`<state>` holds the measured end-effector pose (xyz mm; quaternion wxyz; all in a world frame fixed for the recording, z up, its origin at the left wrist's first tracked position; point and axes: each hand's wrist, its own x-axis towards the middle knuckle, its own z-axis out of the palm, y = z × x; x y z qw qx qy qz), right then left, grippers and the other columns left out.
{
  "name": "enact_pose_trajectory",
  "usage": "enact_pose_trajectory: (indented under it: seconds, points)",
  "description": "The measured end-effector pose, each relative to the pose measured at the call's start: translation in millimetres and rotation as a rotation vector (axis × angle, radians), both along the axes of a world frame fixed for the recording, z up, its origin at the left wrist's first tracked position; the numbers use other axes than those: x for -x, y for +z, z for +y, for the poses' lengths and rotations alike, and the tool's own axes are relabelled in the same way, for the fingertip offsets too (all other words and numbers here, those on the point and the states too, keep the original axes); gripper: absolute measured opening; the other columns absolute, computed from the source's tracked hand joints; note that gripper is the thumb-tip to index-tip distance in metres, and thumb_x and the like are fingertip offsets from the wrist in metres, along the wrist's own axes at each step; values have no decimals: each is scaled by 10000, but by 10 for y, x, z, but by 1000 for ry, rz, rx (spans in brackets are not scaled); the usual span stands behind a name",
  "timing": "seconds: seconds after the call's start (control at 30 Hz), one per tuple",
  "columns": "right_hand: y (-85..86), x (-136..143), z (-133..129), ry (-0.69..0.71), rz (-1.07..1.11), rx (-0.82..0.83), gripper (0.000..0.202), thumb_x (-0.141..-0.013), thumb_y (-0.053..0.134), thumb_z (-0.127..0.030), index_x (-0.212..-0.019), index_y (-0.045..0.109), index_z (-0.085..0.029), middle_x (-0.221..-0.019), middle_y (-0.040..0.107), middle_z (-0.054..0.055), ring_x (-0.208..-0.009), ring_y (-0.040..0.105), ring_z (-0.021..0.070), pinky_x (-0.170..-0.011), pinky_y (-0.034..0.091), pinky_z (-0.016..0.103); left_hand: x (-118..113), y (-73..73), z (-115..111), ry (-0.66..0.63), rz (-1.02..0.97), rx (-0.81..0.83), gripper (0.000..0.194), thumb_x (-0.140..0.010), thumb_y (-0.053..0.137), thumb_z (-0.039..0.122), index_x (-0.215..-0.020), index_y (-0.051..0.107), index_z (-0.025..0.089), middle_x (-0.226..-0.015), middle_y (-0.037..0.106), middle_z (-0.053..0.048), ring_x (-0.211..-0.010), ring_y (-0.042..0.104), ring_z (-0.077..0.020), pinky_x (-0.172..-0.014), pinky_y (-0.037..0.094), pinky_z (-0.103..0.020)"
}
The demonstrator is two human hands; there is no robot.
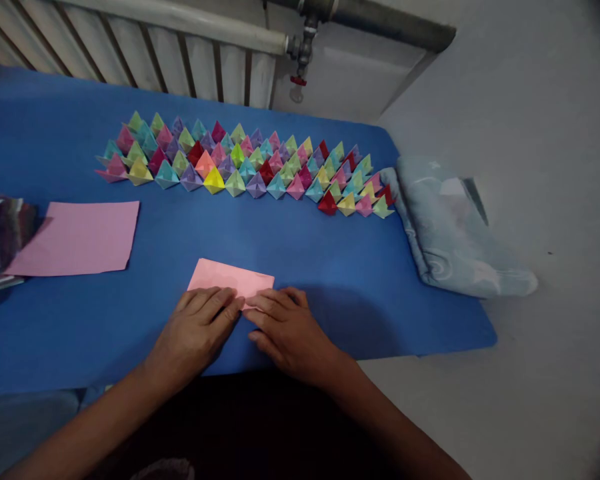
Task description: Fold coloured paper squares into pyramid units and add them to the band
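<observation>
A folded piece of pink paper (230, 272) lies on the blue table cover near its front edge, partly hidden under my fingers. My left hand (195, 330) holds down its lower left part, fingers close together. On the lower right part of the same paper, my right hand (293, 330) presses with its fingertips, the thumb bent below them. Both hands nearly meet at the paper's lower edge. Beyond them stand rows of small folded paper boats (237, 157) in many colours.
A larger pink sheet (85, 237) lies to the left, beside a stack of coloured paper (3, 237) at the frame's edge. A folded grey-blue blanket (440, 233) rests at the right against the wall. Behind the blue surface (300, 247) are a radiator (200, 67) and a pipe valve (300, 70).
</observation>
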<state>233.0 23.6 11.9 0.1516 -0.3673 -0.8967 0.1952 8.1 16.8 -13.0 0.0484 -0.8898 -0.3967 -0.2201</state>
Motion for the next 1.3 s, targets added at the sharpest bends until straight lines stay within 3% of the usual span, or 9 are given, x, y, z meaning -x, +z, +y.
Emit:
enact_pose_trajectory:
  seconds: [0.17,0.37,0.5,0.7,0.9,1.0,1.17,1.3]
  points:
    - [-42,-85,91,-114,-181,-42,361,-1017,455,-392,-1338,551,-258,-1430,572,51,-1347,422,251,-1060,297,460,7,-17,-12,6,1,20,272,-953,507,126,-1178,656,156,-1155,710,-139,-1008,654,-277,-840,511,-437]
    - [-36,-154,141,-112,-196,-43,442,-968,527,-479,-1354,540,-263,-1470,533,51,-1354,400,288,-1044,284,472,-90,62,66,27,53,-30,195,-966,531,212,-1052,686,131,-1057,729,-132,-916,664,-258,-783,494,-404]
    - [-55,-171,122,-136,-154,-44,393,-979,521,-440,-1321,568,-253,-1445,559,46,-1335,415,280,-1035,278,463,-151,88,139,-16,62,-57,185,-971,520,210,-978,697,157,-1021,734,-103,-885,661,-242,-776,483,-390]
    - [-91,-190,73,-188,-103,-66,358,-960,552,-427,-1276,605,-267,-1399,595,46,-1294,446,271,-1018,298,443,-99,96,175,-135,69,-91,227,-971,476,137,-1037,691,167,-1028,743,-85,-918,656,-232,-815,487,-381]
    - [-123,-145,89,-177,-47,-133,259,-965,550,-318,-1200,653,-286,-1350,627,30,-1279,461,248,-1019,308,424,-68,84,149,-130,-3,-43,218,-963,479,118,-1041,682,143,-1010,742,-110,-913,671,-241,-809,502,-390]
    - [-113,-96,69,-150,-21,-167,216,-964,529,-231,-1091,687,-306,-1278,665,-3,-1245,490,215,-1013,299,411,-83,88,89,-116,-44,-47,202,-954,495,106,-1024,679,152,-1035,742,-108,-964,677,-246,-884,497,-421]
    - [-74,-53,-10,-111,16,-134,197,-962,537,-209,-1062,688,-284,-1149,708,-7,-1126,544,183,-976,306,384,-106,131,-15,-85,-5,-21,123,-927,568,125,-987,675,128,-984,738,-107,-874,669,-234,-799,503,-382]
    - [-91,-84,4,-180,18,-94,203,-974,519,-214,-1074,694,-245,-1136,712,21,-1019,576,187,-923,340,382,-89,136,-43,-79,6,6,164,-938,522,89,-999,670,127,-994,732,-109,-876,657,-227,-795,504,-371]
